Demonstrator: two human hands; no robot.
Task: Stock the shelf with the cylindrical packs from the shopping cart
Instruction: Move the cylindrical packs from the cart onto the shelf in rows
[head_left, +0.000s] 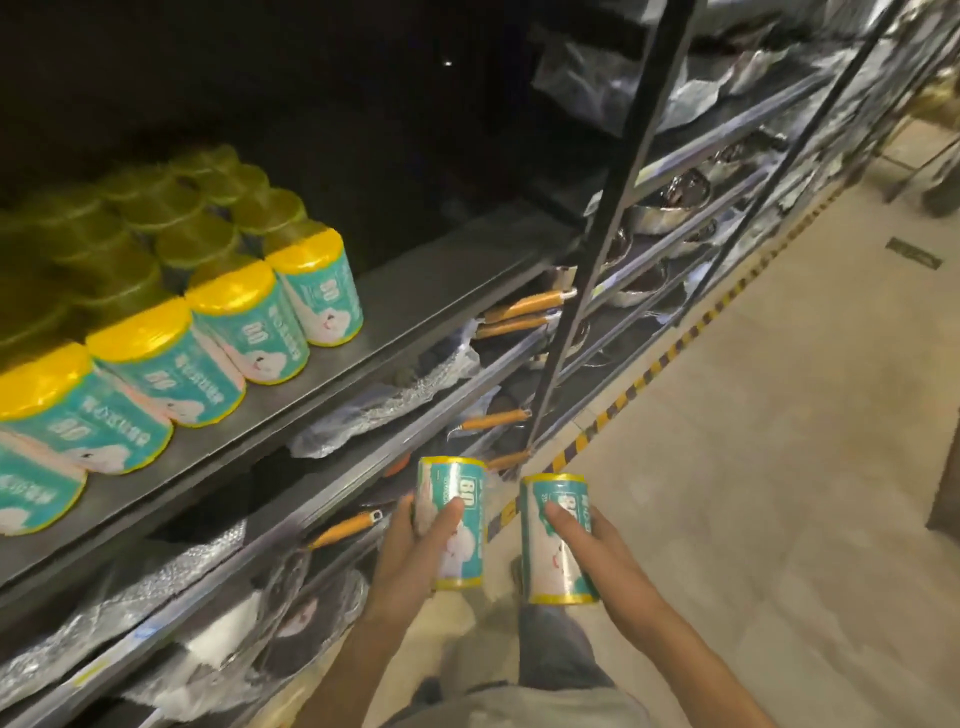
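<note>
My left hand grips one teal cylindrical pack with yellow ends, held upright at the lower middle. Beside it my right hand grips a second matching pack. Both packs hang in front of the lower shelves, below the metal shelf. On that shelf, at the left, stand several rows of the same teal packs with yellow tops; the back rows sit in dim light. The right part of that shelf board is bare. No shopping cart is in view.
A black upright post divides the shelving at the right of the bare stretch. Lower shelves hold wrapped pans with wooden handles and metal bowls. Yellow-black tape runs along the floor by the rack. Beige floor spreads to the right.
</note>
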